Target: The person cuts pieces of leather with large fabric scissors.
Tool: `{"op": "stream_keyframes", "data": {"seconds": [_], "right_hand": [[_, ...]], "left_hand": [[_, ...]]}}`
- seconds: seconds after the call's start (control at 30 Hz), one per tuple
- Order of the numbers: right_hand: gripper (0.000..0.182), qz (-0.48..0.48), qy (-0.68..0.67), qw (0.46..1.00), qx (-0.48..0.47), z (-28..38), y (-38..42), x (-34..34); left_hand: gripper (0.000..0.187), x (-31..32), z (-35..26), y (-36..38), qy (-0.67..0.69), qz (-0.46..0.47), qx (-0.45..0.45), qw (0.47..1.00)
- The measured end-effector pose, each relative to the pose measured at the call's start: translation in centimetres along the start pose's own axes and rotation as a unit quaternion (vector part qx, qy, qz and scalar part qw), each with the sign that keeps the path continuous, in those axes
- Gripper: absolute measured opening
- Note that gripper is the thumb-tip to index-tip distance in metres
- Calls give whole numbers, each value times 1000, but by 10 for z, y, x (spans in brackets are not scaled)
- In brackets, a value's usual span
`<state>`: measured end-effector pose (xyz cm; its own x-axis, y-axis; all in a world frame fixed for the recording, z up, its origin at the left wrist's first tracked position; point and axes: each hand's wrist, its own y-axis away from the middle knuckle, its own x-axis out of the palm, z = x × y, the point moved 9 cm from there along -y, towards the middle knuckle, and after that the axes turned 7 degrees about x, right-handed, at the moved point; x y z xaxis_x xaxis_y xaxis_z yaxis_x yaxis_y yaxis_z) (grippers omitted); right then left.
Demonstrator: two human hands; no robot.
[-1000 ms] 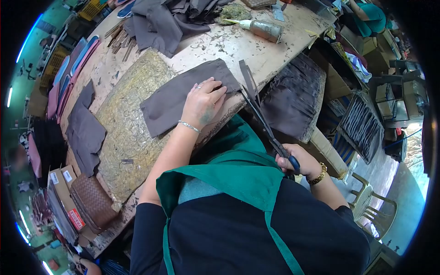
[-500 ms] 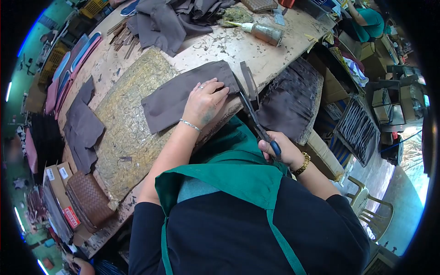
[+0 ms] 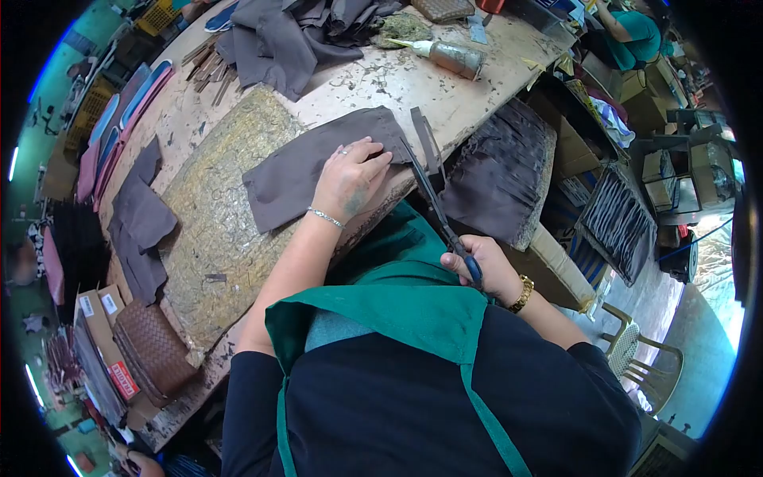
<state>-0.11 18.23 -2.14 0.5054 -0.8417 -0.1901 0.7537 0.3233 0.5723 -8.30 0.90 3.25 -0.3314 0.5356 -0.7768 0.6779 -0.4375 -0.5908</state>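
Observation:
My left hand [image 3: 351, 176] lies over a dark brown fabric piece [image 3: 288, 176] on the table, its fingers flat and slightly bent near the right end. A ring and a bracelet show on it. In my right hand [image 3: 482, 266] is a pair of scissors [image 3: 433, 197], gripped by the handles, blades pointing up and away from me. The blades run along the fabric's right edge. Just beyond that edge lies a narrow, folded brown strip [image 3: 426, 139].
A mottled yellowish slab [image 3: 214, 207] lies under part of the fabric. Dark fabric [image 3: 286, 40] heaps at the back, near a glue bottle [image 3: 449, 57]. A woven brown bag [image 3: 151, 350] sits front left. To the right are a fabric-covered board [image 3: 501, 175] and a chair [image 3: 636, 350].
The scissors have drawn back slightly toward me along the fabric's edge, with my right hand. My left hand stays on the fabric. The view has shifted a little.

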Motion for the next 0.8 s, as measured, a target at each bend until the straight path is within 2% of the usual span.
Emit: {"op": "stream_keyframes", "data": {"seconds": [0.13, 0.2, 0.3, 0.47, 0.63, 0.8], "right_hand": [[48, 19, -3, 1000, -11, -4, -4, 2], [49, 56, -54, 997, 27, -8, -7, 5], [51, 62, -53, 996, 18, 3, -16, 7], [52, 64, -62, 996, 1, 6, -27, 10], [52, 2, 4, 1000, 13, 6, -23, 4], [52, 9, 8, 1000, 3, 9, -24, 5]], "left_hand": [[16, 0, 0, 0, 7, 1, 4, 1000], [16, 0, -1, 0, 12, 2, 8, 1000], [16, -1, -3, 0, 24, -1, 16, 1000], [17, -1, -2, 1, 33, 6, 11, 999], [17, 0, -1, 2, 39, 2, 5, 999], [17, -1, 0, 2, 37, 2, 0, 999]]}}
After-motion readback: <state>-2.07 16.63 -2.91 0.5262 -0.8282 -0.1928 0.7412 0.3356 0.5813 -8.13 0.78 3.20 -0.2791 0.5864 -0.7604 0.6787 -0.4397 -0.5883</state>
